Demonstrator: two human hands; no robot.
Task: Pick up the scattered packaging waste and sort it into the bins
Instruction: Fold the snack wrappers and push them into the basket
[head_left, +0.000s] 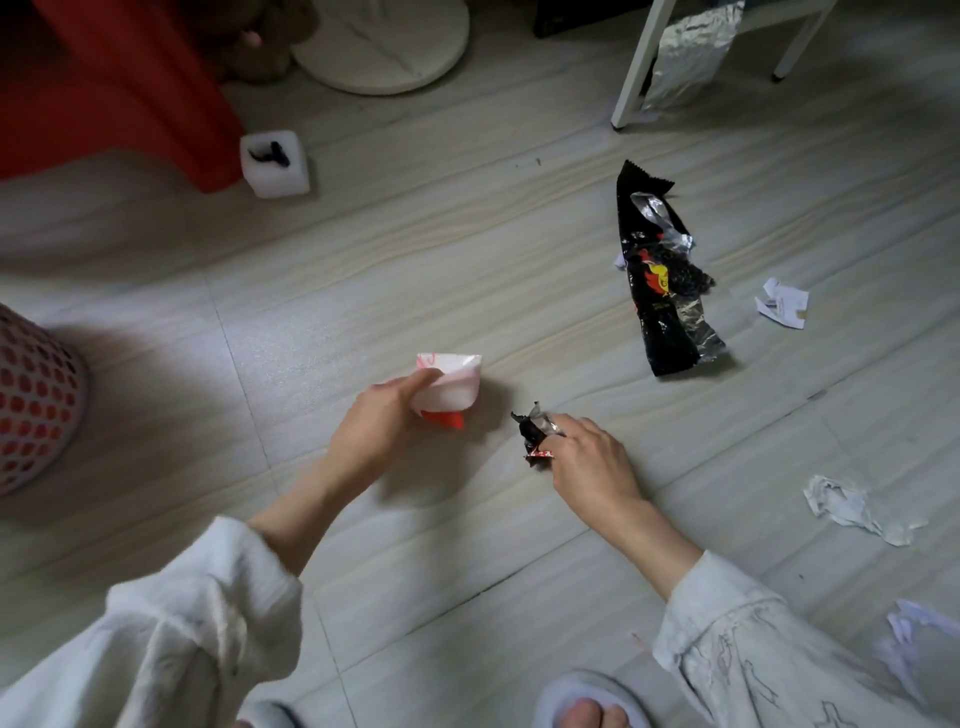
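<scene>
My left hand (382, 423) grips a white and red paper carton (451, 391) just above the tiled floor at the centre. To its right, my right hand (592, 462) pinches a small crumpled black and silver wrapper (532, 431). A long black foil snack bag (662, 275) lies on the floor at the upper right. Scraps of white paper (782, 301) and a crumpled white wrapper (852, 506) lie further right. A red and white perforated bin (31, 400) stands at the left edge.
A white foam block (275, 163) sits beside a red object (130, 78) at the upper left. A round white base (384, 47) is at the top. A white table leg (641, 62) with silver foil (688, 52) stands upper right. My slippered feet (587, 701) show at the bottom.
</scene>
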